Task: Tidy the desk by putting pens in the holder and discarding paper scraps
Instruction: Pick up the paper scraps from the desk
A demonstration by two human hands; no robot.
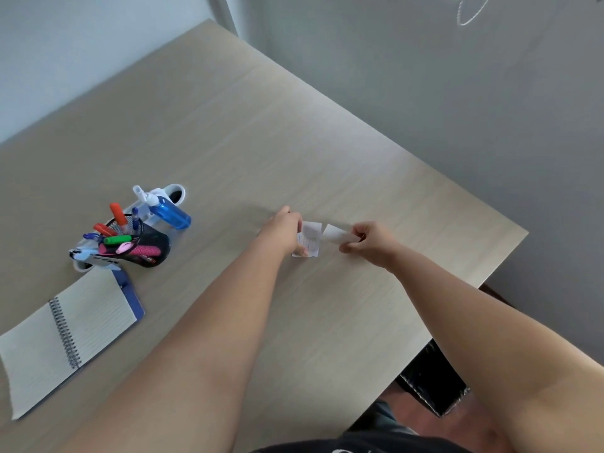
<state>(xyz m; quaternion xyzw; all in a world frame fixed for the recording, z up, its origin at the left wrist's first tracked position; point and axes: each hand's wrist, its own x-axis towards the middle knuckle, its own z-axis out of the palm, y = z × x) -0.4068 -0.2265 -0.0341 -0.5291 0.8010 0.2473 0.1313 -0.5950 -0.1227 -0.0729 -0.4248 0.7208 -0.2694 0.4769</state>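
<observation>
Gripping two paper scraps (pixel 310 238): two hands (pixel 284 228)

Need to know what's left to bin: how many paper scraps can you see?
2. One paper scrap lies on the desk under the left hand; the other scrap is pinched in the right hand. More may be hidden beneath the hands.
</observation>
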